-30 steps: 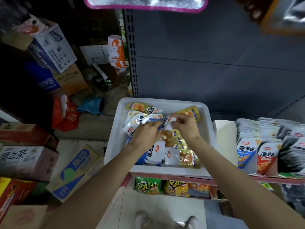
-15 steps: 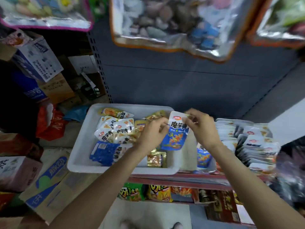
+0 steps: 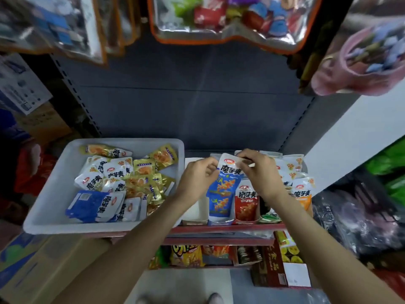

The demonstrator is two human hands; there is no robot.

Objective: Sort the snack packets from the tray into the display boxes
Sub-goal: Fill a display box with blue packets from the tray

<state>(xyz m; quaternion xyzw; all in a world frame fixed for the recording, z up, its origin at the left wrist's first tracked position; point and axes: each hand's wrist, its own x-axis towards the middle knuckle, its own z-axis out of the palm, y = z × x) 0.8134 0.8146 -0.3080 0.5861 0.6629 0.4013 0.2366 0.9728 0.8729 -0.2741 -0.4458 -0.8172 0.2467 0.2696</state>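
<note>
Left hand [image 3: 197, 176] and right hand [image 3: 256, 170] both pinch a glossy blue-and-white snack packet [image 3: 225, 181] upright over the cardboard display box [image 3: 219, 218], beside the white plastic tray [image 3: 52, 194].

Clear zip bags of sweets with orange trim [image 3: 221, 23] hang above a grey shelf back panel [image 3: 192, 102], cardboard cartons [image 3: 39, 266] sit lower left, and chip bags [image 3: 186, 255] fill the shelf beneath.
</note>
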